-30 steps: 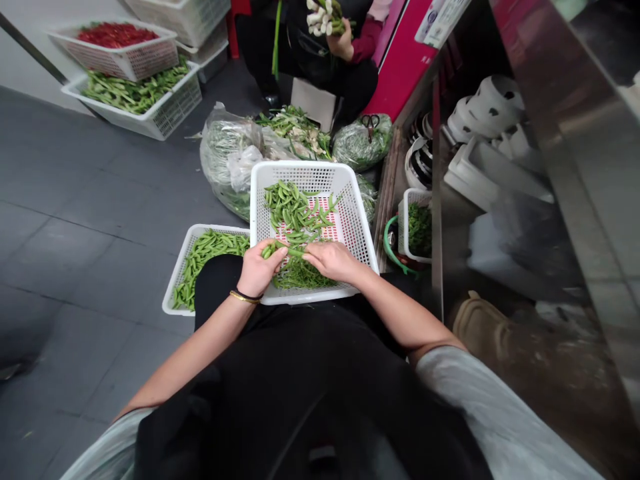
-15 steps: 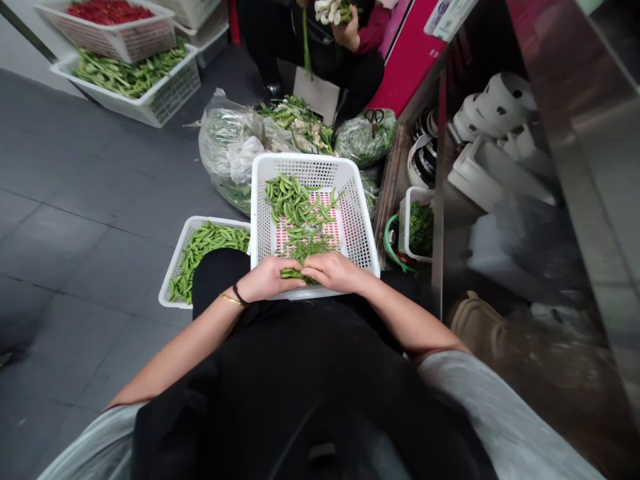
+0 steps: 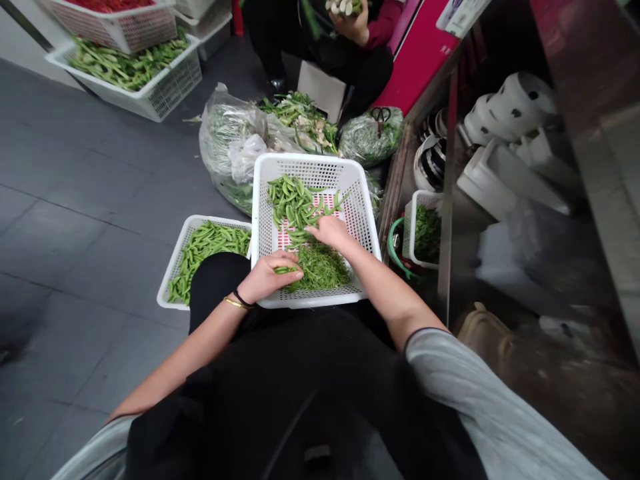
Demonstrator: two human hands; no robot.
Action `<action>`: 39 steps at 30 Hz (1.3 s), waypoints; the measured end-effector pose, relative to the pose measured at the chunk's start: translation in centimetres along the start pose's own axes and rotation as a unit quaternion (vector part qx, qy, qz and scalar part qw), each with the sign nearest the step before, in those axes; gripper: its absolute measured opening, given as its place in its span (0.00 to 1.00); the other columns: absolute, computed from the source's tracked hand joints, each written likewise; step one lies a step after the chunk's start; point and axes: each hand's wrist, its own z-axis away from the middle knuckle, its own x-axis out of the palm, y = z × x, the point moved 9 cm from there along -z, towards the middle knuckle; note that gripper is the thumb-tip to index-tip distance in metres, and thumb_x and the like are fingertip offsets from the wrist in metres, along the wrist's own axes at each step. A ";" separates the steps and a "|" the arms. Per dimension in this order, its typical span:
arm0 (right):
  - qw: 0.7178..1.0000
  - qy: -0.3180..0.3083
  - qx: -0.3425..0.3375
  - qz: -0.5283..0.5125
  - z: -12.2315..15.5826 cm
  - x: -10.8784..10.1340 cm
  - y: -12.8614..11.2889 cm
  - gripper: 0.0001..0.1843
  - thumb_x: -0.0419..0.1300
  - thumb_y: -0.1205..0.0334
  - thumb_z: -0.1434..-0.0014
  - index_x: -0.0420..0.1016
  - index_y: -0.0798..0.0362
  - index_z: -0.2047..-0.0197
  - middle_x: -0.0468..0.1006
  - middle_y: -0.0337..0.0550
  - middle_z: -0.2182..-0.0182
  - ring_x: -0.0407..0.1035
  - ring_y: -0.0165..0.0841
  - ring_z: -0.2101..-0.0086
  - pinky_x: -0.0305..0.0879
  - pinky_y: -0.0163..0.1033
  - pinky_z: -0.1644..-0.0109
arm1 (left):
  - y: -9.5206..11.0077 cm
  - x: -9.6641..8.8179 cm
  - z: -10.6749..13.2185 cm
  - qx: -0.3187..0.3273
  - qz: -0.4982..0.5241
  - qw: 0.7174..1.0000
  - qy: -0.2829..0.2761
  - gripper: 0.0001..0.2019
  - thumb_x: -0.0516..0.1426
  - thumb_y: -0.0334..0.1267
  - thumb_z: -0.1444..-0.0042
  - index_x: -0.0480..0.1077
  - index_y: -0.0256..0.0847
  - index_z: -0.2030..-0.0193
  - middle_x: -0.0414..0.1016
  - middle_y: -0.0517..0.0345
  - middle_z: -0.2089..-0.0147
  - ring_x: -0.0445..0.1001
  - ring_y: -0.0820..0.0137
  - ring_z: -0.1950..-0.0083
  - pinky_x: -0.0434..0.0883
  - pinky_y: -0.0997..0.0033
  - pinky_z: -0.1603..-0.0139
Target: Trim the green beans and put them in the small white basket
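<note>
A white perforated basket (image 3: 370, 220) rests on my lap. In its far part lies a pile of green pea pods (image 3: 293, 200); nearer me is a heap of thin green trimmings (image 3: 323, 268). My left hand (image 3: 270, 275) is closed around some pea pods at the basket's near left corner. Further in, my right hand (image 3: 330, 232) reaches down to the pods with its fingers bent together; whatever lies between its fingertips is hidden. A second white basket (image 3: 173, 267), full of pea pods, stands on the floor by my left knee.
Beyond my basket lie plastic bags of greens (image 3: 227, 133) and loose vegetable scraps (image 3: 305, 117). A co-worker's hand (image 3: 354, 27) holds white-ended stalks. Stacked baskets (image 3: 165, 93) stand far left. A metal-edged shelf (image 3: 445, 233) with white containers runs along the right.
My right hand has moved away from my left and forward to the pod pile, uncovering the trimmings. My left hand stays near the corner with pods. The co-worker's stalks have shifted.
</note>
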 end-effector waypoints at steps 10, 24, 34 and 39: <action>0.974 0.039 -0.065 -0.212 4.0 -0.1 0.4 0.09 0.59 0.58 0.48 0.72 0.55 0.72 0.74 0.38 0.76 0.67 0.29 0.73 0.60 0.32 0.67 | -6.7 0.2 -0.2 -0.205 0.367 0.904 0.074 0.16 0.66 0.38 0.62 0.62 0.36 0.77 0.64 0.63 0.83 0.60 0.79 0.84 0.51 0.82 0.87; 0.871 0.042 -0.157 -0.464 15.2 0.3 -5.7 0.13 0.57 0.52 0.44 0.63 0.52 0.71 0.70 0.33 0.81 0.65 0.26 0.80 0.62 0.32 0.73 | -2.4 1.4 2.1 -0.087 0.233 0.960 0.130 0.16 0.66 0.43 0.57 0.66 0.36 0.72 0.60 0.69 0.87 0.56 0.81 0.88 0.52 0.81 0.87; 0.896 0.095 -0.230 -0.367 13.7 -4.7 -5.9 0.12 0.54 0.55 0.40 0.66 0.53 0.70 0.73 0.39 0.75 0.67 0.28 0.74 0.63 0.34 0.68 | -1.7 5.0 2.0 -0.139 0.308 0.938 -0.081 0.16 0.66 0.42 0.57 0.70 0.31 0.67 0.70 0.58 0.80 0.54 0.84 0.88 0.49 0.82 0.88; 0.929 0.213 -0.227 -0.197 14.1 -5.2 -6.1 0.11 0.51 0.61 0.39 0.64 0.54 0.73 0.71 0.42 0.73 0.64 0.29 0.72 0.59 0.35 0.66 | -2.9 4.9 1.6 -0.159 0.365 0.917 -0.021 0.15 0.67 0.41 0.56 0.68 0.33 0.69 0.67 0.61 0.81 0.53 0.85 0.87 0.48 0.84 0.87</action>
